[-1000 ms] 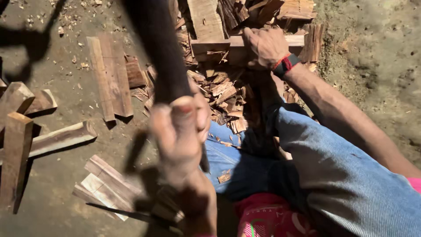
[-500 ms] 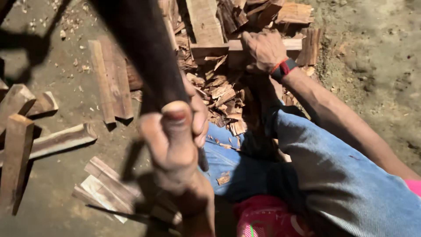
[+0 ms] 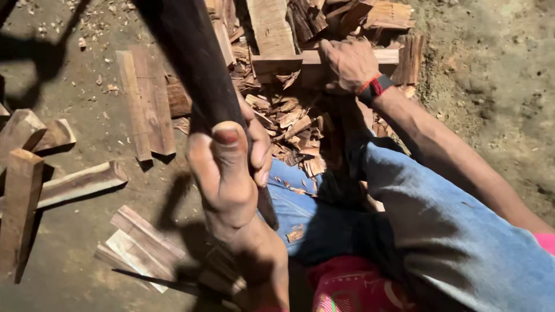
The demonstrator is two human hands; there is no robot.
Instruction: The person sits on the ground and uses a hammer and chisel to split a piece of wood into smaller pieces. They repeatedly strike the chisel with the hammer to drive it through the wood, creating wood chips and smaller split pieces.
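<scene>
Dark, thick wooden tool handle (image 3: 191,63) rises from the lower middle toward the top left, clenched in the left hand (image 3: 228,170), whose thumb lies along the shaft, close to the camera and above the blue denim knee (image 3: 416,214). Further off, the right hand (image 3: 350,63), with a red and black wristband (image 3: 374,88), grasps a pale, flat wooden plank (image 3: 300,58) lying crosswise over a heap of reddish-brown wood chips (image 3: 289,121). Several split wooden billets (image 3: 144,101) lie scattered on the dirt ground (image 3: 497,86) to the left.
</scene>
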